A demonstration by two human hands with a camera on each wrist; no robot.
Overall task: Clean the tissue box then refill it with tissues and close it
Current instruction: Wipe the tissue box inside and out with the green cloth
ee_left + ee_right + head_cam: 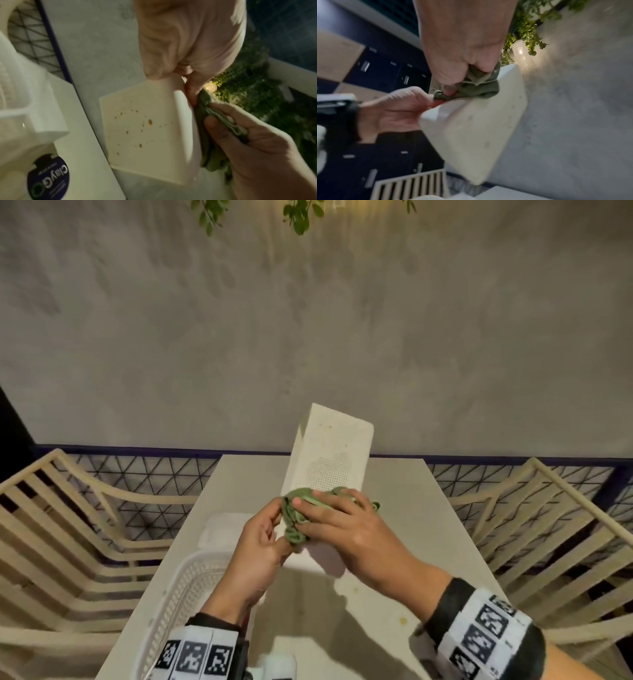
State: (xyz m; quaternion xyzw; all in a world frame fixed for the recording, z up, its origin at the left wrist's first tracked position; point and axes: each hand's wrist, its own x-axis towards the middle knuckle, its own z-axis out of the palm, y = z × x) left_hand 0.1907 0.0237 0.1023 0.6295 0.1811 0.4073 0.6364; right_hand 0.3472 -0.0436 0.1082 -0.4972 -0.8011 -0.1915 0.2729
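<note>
A white perforated tissue box (329,453) is held tilted above the table. My left hand (260,542) grips its lower left edge. My right hand (352,529) holds a bunched green cloth (294,529) and presses it against the box's near face. The left wrist view shows brown specks on one side of the box (145,135), with the cloth (211,162) pinched under the right thumb beside it. In the right wrist view the cloth (477,88) sits on the upper edge of the box (479,128). A stack of white tissues (222,525) lies on the table behind my left hand.
The white table (411,542) carries a white slotted basket (185,587) at the near left and a white bottle (277,666) at the front edge. Slatted chairs stand to the left (68,525) and right (548,525). A grey wall rises behind.
</note>
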